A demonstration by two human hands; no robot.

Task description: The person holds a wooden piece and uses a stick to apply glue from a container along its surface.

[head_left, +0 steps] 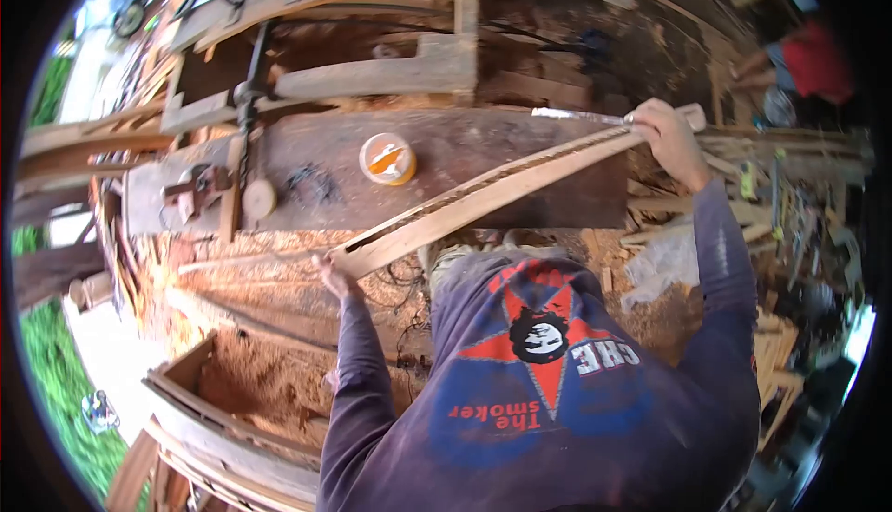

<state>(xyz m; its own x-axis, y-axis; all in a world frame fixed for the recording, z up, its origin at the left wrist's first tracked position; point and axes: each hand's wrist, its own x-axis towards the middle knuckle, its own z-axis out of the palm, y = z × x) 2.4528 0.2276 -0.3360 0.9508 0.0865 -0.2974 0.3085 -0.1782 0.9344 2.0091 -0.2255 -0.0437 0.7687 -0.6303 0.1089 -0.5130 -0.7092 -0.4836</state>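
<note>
A long, slightly curved wooden piece (492, 198) lies diagonally in front of me, with a dark uneven strip along its far edge. My left hand (336, 277) is closed round its lower left end. Up at the right, my right hand (667, 140) is closed near the other end and also holds a thin whitish tool (581, 116), which points left. The tool's grip is hidden by the fingers. Beyond the wooden piece, a round tub (387, 159) with orange and white contents stands on the dark bench board (520, 136).
A red-brown machine part (197, 192), a round wooden disc (259, 199) and a bar clamp (249, 94) are at the bench's left. Wooden frames stand beyond. Sawdust and a wooden box (190, 363) lie lower left. A person in red (813, 61) is at far right.
</note>
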